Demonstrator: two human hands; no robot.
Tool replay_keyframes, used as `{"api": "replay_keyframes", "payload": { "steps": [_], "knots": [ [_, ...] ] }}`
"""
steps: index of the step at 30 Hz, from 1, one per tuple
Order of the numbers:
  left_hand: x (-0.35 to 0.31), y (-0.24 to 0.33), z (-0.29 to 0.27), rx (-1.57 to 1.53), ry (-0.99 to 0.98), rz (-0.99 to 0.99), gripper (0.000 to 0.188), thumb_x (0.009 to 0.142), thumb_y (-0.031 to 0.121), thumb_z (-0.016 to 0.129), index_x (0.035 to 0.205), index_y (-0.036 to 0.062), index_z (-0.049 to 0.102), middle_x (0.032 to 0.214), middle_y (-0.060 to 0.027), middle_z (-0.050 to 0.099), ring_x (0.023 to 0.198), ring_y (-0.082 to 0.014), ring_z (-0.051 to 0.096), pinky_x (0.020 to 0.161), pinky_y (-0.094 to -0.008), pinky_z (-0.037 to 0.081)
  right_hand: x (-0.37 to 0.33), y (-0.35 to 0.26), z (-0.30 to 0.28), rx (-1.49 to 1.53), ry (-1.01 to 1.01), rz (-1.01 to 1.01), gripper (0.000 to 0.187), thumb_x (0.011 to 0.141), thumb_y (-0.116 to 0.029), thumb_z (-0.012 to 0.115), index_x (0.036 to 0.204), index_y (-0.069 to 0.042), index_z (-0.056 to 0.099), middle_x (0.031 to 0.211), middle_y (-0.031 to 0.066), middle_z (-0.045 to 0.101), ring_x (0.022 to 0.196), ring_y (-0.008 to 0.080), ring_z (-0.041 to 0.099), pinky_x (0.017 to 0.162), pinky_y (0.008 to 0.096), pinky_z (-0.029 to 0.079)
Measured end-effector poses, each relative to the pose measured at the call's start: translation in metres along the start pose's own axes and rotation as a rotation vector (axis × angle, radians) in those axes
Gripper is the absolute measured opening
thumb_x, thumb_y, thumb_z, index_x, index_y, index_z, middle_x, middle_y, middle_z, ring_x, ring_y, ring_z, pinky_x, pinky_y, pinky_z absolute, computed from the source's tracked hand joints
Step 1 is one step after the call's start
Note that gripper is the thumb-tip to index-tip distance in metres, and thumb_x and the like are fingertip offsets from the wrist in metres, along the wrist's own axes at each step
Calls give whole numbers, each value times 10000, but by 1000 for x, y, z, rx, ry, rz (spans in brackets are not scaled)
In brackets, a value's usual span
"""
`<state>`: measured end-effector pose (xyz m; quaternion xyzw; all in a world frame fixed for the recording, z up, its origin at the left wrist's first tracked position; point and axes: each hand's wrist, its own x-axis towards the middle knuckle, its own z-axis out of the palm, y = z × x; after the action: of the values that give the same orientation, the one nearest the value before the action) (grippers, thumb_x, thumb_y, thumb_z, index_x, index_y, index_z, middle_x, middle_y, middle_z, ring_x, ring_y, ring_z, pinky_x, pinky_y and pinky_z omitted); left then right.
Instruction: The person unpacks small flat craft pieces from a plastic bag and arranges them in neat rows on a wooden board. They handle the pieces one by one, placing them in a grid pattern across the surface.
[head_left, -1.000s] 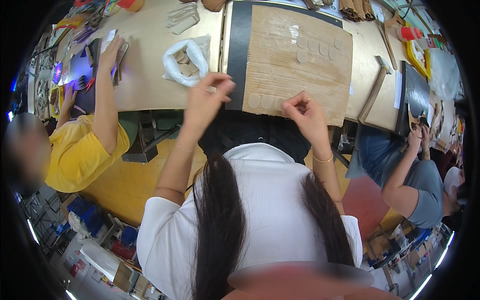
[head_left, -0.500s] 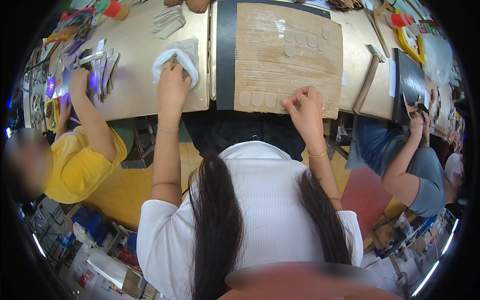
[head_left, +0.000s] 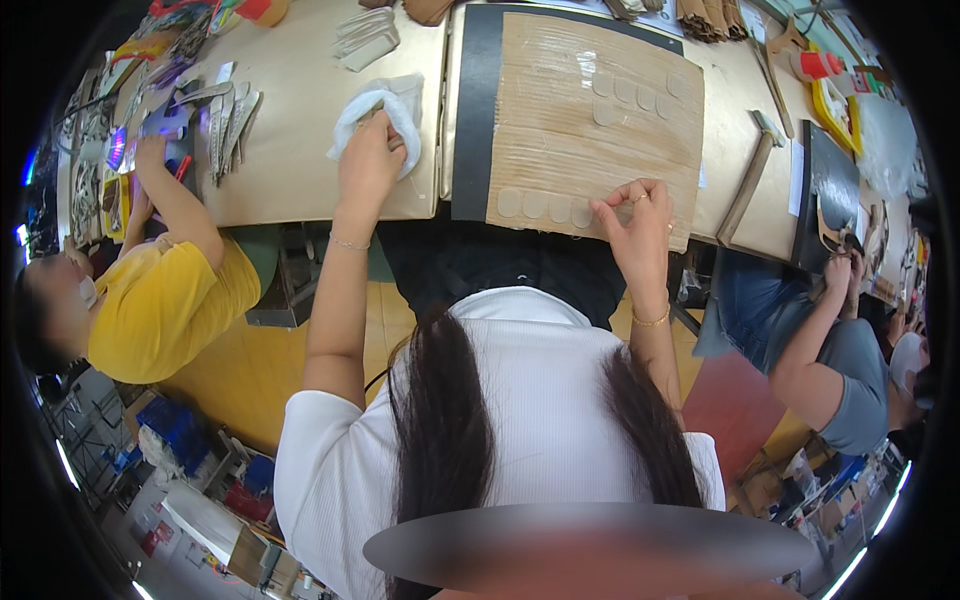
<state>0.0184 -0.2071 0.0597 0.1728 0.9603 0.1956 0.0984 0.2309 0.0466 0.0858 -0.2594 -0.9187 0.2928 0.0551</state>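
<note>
I observe the left hand (head_left: 372,165) reaching into the white bag (head_left: 344,128), the right hand (head_left: 636,208) curled at the oval pieces (head_left: 533,206) on cardboard (head_left: 560,150); I cannot tell either grip.

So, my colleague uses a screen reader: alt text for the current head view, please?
A person's left hand reaches into a white bag while the right hand is at the end of a row of pale rounded pieces on cardboard; co-workers flank them.

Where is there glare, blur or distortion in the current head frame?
Head view: whitish glare high on the cardboard sheet; purple glow at far left; blurred oval across the bottom; worktable bending toward the sides; left hand and right hand reasonably clear.
</note>
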Motion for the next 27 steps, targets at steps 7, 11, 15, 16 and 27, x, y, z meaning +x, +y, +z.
{"api": "replay_keyframes", "payload": {
  "steps": [7, 11, 15, 16, 27],
  "knots": [
    [4, -5, -10, -138, 46, -98, 183, 742, 120, 649, 890, 39, 575, 807, -166, 656, 772, -345, 640, 712, -413, 495, 7, 13, -1, -162, 73, -213, 387, 835, -304, 678, 1150, -86, 621, 1263, 121, 526, 1188, 309, 457, 1001, 456, 328],
    [5, -9, -17, -279, 73, -152, 151, 746, 82, 660, 839, -2, 575, 687, -65, 603, 590, -127, 590, 561, -273, 467, 8, 7, 23, -338, 1, -398, 610, 877, -449, 578, 1316, -31, 513, 1425, 137, 438, 1323, 310, 389, 1084, 469, 293],
    [2, -10, -23, -316, 130, -150, 168, 756, 93, 688, 812, -4, 563, 677, -55, 599, 586, -101, 552, 558, -249, 445, 14, 0, 31, -328, -5, -410, 578, 894, -417, 574, 1283, 10, 534, 1372, 141, 501, 1287, 329, 435, 1083, 470, 303],
    [1, -10, -26, -317, 142, -149, 180, 762, 101, 699, 811, -2, 560, 681, -52, 600, 588, -97, 548, 557, -244, 440, 16, -1, 28, -328, 4, -407, 547, 894, -385, 591, 1277, 3, 545, 1349, 140, 525, 1272, 330, 449, 1076, 463, 311],
    [-16, -1, -50, -1368, -52, -257, 180, 853, 75, 676, 925, 37, 516, 836, -105, 636, 722, -192, 680, 587, -257, 555, 56, -5, 2, 267, 81, -91, 166, 892, -145, 605, 965, 3, 622, 976, 174, 639, 840, 320, 611, 755, 398, 484]
  ]
}}
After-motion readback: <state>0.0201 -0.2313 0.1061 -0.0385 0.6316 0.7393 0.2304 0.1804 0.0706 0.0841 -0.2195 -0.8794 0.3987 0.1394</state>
